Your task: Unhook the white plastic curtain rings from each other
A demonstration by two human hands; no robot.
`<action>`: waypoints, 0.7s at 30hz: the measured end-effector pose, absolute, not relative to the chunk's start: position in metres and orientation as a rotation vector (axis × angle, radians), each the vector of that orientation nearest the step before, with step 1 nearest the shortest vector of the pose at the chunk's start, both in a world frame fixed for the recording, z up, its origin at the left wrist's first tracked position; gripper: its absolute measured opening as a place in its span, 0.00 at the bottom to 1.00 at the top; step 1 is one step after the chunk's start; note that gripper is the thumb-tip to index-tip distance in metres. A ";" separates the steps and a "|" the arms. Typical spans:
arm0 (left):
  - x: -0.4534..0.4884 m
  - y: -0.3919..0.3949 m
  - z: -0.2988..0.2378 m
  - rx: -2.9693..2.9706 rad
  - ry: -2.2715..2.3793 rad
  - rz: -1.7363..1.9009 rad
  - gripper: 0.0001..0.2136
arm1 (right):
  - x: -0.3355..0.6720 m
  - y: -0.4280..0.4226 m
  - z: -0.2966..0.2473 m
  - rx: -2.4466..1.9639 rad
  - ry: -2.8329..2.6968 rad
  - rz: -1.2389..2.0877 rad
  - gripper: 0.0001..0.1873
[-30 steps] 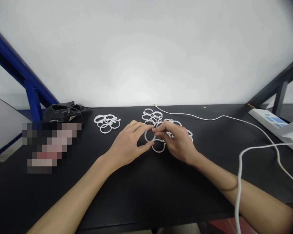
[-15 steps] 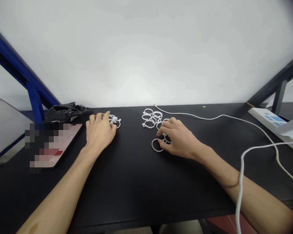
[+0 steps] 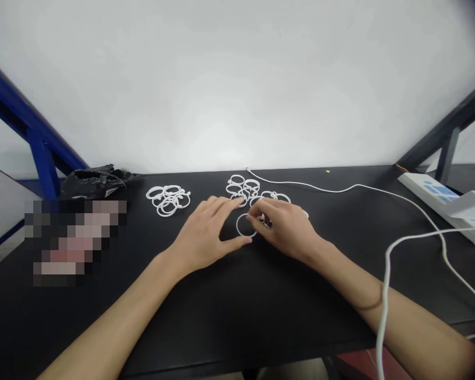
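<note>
Thumb and fingertips of my right hand point(image 3: 288, 227) are pinched on the right edge of a white plastic ring point(image 3: 237, 226), just above the black table. My left hand point(image 3: 203, 232) is open at the ring's left side, thumb and fingers spread around it, with no clear grip on it. A cluster of similar white rings with small tabs point(image 3: 252, 182) lies behind both hands, some partly hidden by my right hand. Another heap of white rings point(image 3: 170, 202) lies further left, behind my left wrist.
Crumpled black plastic point(image 3: 91, 182) lies at the back left, with a blurred-out flat item point(image 3: 77, 237) before it. A white cable point(image 3: 340, 190) runs along the back; a thicker loop point(image 3: 386, 285) crosses my right forearm. A white box point(image 3: 431, 192) stands right.
My left hand has left the left heap and moved right to the single ring, opening its fingers. My right hand has closed on that ring's edge. The view has shifted slightly.
</note>
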State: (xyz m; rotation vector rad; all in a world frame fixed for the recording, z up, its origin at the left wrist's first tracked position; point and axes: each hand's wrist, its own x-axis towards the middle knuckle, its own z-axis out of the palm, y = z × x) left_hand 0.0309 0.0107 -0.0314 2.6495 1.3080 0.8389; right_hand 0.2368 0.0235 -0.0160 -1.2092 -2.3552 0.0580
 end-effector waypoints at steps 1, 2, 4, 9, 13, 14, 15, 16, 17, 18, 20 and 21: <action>0.035 0.010 -0.033 2.681 1.280 0.841 0.25 | 0.236 0.023 -0.017 -1.224 -2.336 0.081 0.05; 0.037 0.009 -0.034 2.710 1.257 0.847 0.22 | 0.236 0.022 -0.018 -1.236 -2.316 0.107 0.05; 0.039 0.009 -0.035 2.743 1.222 0.867 0.16 | 0.234 0.021 -0.019 -1.253 -2.275 0.167 0.06; 0.035 0.010 -0.033 2.757 1.190 0.910 0.22 | 0.232 0.021 -0.019 -1.246 -2.160 0.253 0.08; 0.036 0.009 -0.033 2.822 1.211 0.935 0.22 | 0.231 0.021 -0.019 -1.222 -2.089 0.281 0.09; 0.037 0.010 -0.034 2.828 1.227 0.950 0.20 | 0.231 0.021 -0.019 -1.222 -2.069 0.301 0.08; 0.037 0.010 -0.034 2.826 1.246 0.962 0.19 | 0.231 0.021 -0.018 -1.218 -2.046 0.331 0.07; 0.037 0.011 -0.034 2.812 1.268 0.974 0.18 | 0.232 0.021 -0.018 -1.203 -2.025 0.372 0.07; 0.036 0.011 -0.034 2.789 1.288 0.984 0.18 | 0.232 0.021 -0.017 -1.177 -2.008 0.422 0.08; 0.035 0.012 -0.035 2.759 1.309 0.996 0.18 | 0.232 0.021 -0.016 -1.141 -1.999 0.475 0.10; 0.033 0.013 -0.034 2.691 1.343 1.010 0.18 | 0.233 0.022 -0.015 -1.061 -2.005 0.575 0.13; 0.032 0.014 -0.034 2.662 1.353 1.009 0.18 | 0.233 0.022 -0.016 -1.029 -2.012 0.613 0.13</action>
